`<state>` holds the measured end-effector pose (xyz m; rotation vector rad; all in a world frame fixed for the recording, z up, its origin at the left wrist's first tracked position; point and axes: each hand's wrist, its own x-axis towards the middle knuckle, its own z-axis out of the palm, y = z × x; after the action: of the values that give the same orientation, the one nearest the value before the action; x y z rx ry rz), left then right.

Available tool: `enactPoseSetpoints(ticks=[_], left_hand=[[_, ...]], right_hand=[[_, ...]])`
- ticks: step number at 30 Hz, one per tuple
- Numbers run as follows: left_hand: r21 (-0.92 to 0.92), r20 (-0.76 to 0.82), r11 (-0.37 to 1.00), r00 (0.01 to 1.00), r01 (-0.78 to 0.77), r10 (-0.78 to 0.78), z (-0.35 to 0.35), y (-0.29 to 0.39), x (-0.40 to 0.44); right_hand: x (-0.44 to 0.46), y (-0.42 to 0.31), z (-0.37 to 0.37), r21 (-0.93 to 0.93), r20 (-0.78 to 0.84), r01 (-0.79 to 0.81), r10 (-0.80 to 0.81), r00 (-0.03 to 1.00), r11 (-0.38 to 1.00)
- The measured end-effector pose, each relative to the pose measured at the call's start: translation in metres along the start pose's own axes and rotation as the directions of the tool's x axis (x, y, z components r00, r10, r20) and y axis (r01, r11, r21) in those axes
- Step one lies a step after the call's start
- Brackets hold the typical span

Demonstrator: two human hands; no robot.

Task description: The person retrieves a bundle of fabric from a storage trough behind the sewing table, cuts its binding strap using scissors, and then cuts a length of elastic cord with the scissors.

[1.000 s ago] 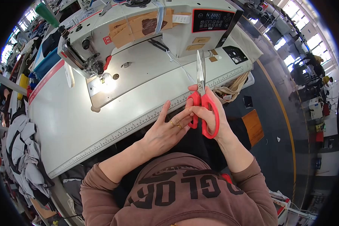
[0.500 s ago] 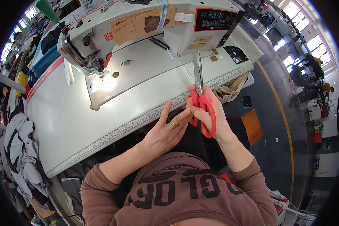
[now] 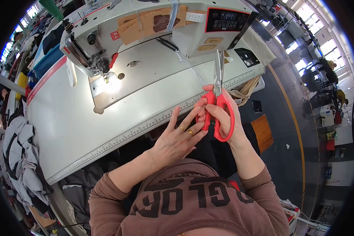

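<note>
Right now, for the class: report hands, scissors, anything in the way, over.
Right hand holding red-handled scissors, blades slightly parted. Left hand spread, fingers by the handles. Sewing machine ahead of the blades.

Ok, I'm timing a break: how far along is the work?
Looks done: scissors picked up, sewing machine's light on. In hand: the right hand grips the scissors, the left hand at their handles. Left: perhaps cutting; no cloth shows between the blades.

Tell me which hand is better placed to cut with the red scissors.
Probably the right hand: it has the red scissors in its grip, blades pointing away from the body. The left hand only has its fingertips up by the handles.
</note>
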<state>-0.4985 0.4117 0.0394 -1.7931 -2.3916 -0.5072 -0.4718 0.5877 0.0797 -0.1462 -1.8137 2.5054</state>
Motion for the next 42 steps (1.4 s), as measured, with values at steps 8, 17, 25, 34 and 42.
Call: enactPoseSetpoints(ticks=[8,17,25,34,42], left_hand=[[-0.094,0.009,0.994,0.999,0.054,-0.054,-0.001,0.000,-0.003],[-0.096,-0.084,0.995,0.995,0.040,-0.048,0.002,0.000,-0.002],[0.079,-0.171,0.997,0.985,0.008,0.005,0.009,0.005,0.007],[0.098,-0.173,0.995,0.984,-0.029,0.046,0.006,0.009,0.012],[0.145,-0.105,0.988,0.992,-0.057,0.073,0.001,0.008,0.014]], right_hand=[[-0.004,-0.005,-0.011,-0.139,-0.066,0.075,-0.085,0.994,0.987],[-0.032,0.014,-0.022,-0.300,0.008,0.000,0.002,1.000,0.954],[-0.050,0.034,-0.020,-0.361,-0.011,-0.092,0.094,0.995,0.928],[-0.056,0.036,-0.024,-0.448,0.008,-0.101,0.117,0.993,0.888],[-0.057,0.037,-0.024,-0.495,0.034,-0.035,0.060,0.998,0.868]])
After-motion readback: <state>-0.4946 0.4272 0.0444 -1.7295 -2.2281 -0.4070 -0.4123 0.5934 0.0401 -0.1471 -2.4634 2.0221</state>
